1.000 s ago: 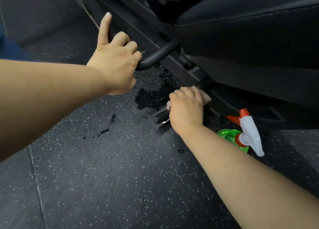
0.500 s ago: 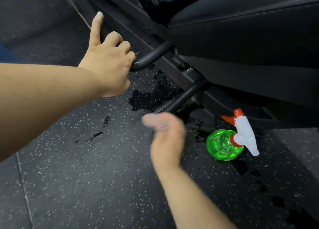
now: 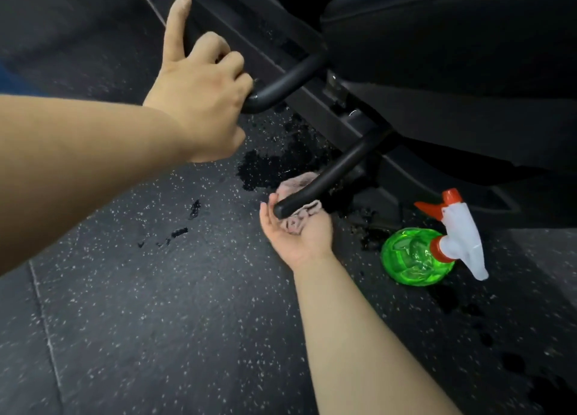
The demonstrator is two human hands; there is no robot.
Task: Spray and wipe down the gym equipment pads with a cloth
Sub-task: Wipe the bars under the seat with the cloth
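My left hand (image 3: 199, 96) grips the upper curved black handle (image 3: 281, 81) of the gym machine, index finger pointing up. My right hand (image 3: 298, 233) is turned palm up under the end of the lower black handle bar (image 3: 324, 180) and holds a crumpled pink cloth (image 3: 298, 185) against the bar's underside. The black seat pad (image 3: 452, 33) fills the upper right. A green spray bottle (image 3: 415, 257) with a white and orange trigger head (image 3: 462, 230) lies on the floor to the right of my right hand.
Dark speckled rubber floor (image 3: 156, 321) with a wet patch (image 3: 265, 167) under the handles and smaller drops to the left and lower right. The machine's black frame rail (image 3: 249, 30) runs diagonally behind the handles.
My right hand came off the lower bar, swung back toward me, then returned palm up beneath the bar's end with the cloth. My left hand kept its grip on the upper handle.
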